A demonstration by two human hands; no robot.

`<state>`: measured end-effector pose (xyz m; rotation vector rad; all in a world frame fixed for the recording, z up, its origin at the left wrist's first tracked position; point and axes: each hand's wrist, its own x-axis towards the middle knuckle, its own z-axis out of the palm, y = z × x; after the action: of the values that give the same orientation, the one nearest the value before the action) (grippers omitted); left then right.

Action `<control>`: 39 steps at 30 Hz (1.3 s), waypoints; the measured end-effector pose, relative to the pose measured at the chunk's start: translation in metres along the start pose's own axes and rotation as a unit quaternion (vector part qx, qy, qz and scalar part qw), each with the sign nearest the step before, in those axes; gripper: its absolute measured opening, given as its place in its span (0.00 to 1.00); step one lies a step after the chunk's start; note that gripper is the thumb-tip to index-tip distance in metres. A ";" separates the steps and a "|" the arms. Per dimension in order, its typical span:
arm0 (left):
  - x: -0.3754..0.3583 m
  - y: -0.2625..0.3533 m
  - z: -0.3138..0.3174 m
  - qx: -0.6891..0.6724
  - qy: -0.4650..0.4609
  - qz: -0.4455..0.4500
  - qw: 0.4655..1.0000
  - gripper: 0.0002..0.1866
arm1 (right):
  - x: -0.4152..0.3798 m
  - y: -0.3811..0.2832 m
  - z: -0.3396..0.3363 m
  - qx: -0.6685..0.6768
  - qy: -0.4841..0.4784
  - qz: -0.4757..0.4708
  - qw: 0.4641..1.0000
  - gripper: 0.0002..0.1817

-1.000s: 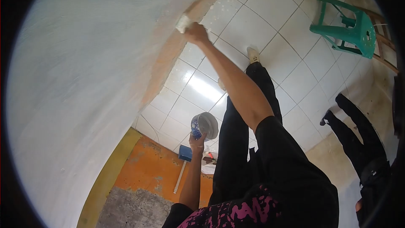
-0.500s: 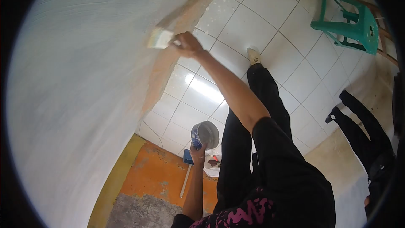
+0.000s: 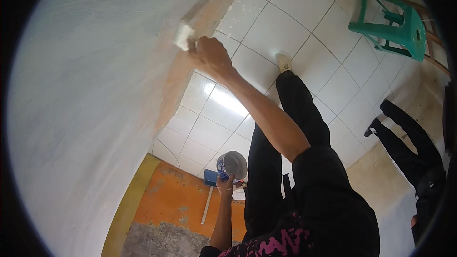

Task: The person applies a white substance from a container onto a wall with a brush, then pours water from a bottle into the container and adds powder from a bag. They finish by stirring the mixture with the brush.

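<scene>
My right hand (image 3: 209, 57) is closed round a paintbrush, its arm stretched toward the wall. The wide, pale paintbrush (image 3: 183, 36) is at the wall's lower part and blurred by motion; its handle is hidden in my fist. White paint covers most of the wall (image 3: 90, 100), while a bare orange-brown strip (image 3: 173, 85) runs along its foot. Lower down, my left hand (image 3: 225, 185) grips a round blue-and-white paint can (image 3: 233, 164) by its side. The can is tilted so its greyish-white inside shows.
White floor tiles (image 3: 281, 28) carry paint specks beside the wall. A green plastic stool (image 3: 395, 24) lies at the upper right. A blue dustpan (image 3: 209, 178) is near the orange wall (image 3: 164, 195). Another person in dark trousers (image 3: 404, 147) is at the right.
My right hand and the paintbrush have shifted slightly along the wall, and the brush now looks turned and smeared. The left hand with the paint can has moved slightly down in view.
</scene>
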<state>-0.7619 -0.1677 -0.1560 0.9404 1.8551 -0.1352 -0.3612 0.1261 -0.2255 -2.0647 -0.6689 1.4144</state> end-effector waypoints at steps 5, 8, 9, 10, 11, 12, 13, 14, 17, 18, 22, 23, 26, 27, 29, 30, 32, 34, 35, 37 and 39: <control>0.003 -0.008 0.003 0.008 -0.015 -0.044 0.999 0.20 | -0.027 0.002 0.002 -0.034 0.068 -0.235 0.969 0.29; 0.004 -0.011 0.003 -0.010 -0.002 -0.023 1.000 0.20 | 0.010 0.012 0.010 0.012 -0.052 -0.318 0.947 0.26; 0.004 -0.014 0.000 -0.045 -0.006 -0.019 0.999 0.20 | 0.037 0.027 0.027 0.052 -0.044 -0.324 0.944 0.25; 0.004 -0.011 -0.001 -0.044 -0.005 -0.017 0.999 0.20 | 0.062 0.045 0.035 0.016 0.003 -0.367 0.930 0.25; 0.005 -0.007 0.000 -0.027 0.003 0.006 1.000 0.20 | 0.082 0.063 0.044 0.026 0.037 -0.379 0.924 0.25; 0.002 -0.004 -0.001 -0.008 0.012 0.026 1.000 0.20 | 0.091 0.075 0.051 0.037 0.068 -0.388 0.918 0.25; 0.000 0.002 -0.002 -0.007 0.016 0.025 1.000 0.20 | 0.085 0.078 0.039 0.027 0.015 -0.298 0.954 0.29; -0.001 0.007 -0.002 0.011 0.014 0.026 1.000 0.20 | 0.079 0.083 0.025 0.015 -0.038 -0.202 0.979 0.33; -0.002 0.008 0.001 0.019 0.013 0.035 0.999 0.20 | 0.098 0.125 0.046 -0.028 0.039 -0.058 0.997 0.32; -0.002 0.003 0.001 0.011 0.020 0.037 0.999 0.20 | 0.092 0.121 0.043 -0.049 0.113 0.016 0.992 0.31; -0.009 -0.013 0.003 -0.016 0.033 -0.011 0.999 0.20 | 0.064 0.071 0.029 0.005 0.066 0.008 0.998 0.34; -0.011 -0.008 0.006 -0.017 0.012 -0.019 1.000 0.20 | 0.051 0.053 0.023 0.002 0.065 0.010 0.998 0.31; -0.016 0.003 0.015 -0.005 -0.011 -0.048 0.999 0.21 | -0.005 0.007 -0.008 -0.006 0.067 -0.071 0.995 0.31; -0.016 -0.008 0.017 -0.012 -0.006 -0.061 0.998 0.22 | -0.020 -0.004 -0.011 0.025 0.041 -0.099 0.994 0.32; -0.015 -0.032 0.013 -0.003 -0.006 -0.068 0.998 0.22 | -0.041 -0.018 -0.013 0.002 0.071 -0.163 0.984 0.31; -0.016 -0.033 0.011 -0.003 -0.005 -0.071 0.997 0.22 | -0.045 -0.019 -0.013 0.000 0.071 -0.191 0.979 0.31; -0.013 -0.032 0.012 0.016 -0.012 -0.071 0.997 0.22 | -0.032 -0.002 0.002 0.018 0.071 -0.268 0.961 0.29; -0.009 -0.023 0.024 -0.022 -0.010 -0.044 0.999 0.21 | 0.001 0.017 0.014 0.033 0.072 -0.346 0.935 0.28; -0.013 -0.020 0.021 -0.050 -0.007 -0.026 0.998 0.21 | 0.027 0.028 0.021 0.039 0.036 -0.324 0.945 0.25; -0.017 -0.017 0.011 -0.008 -0.013 -0.047 0.999 0.21 | 0.070 0.067 0.052 0.032 0.032 -0.312 0.949 0.21; -0.008 -0.013 0.013 0.022 -0.024 -0.052 0.998 0.21 | 0.093 0.096 0.062 0.018 0.051 -0.269 0.962 0.21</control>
<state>-0.7594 -0.1876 -0.1602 0.8624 1.8631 -0.2619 -0.3801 0.1277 -0.3721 -1.7286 -1.0542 0.9921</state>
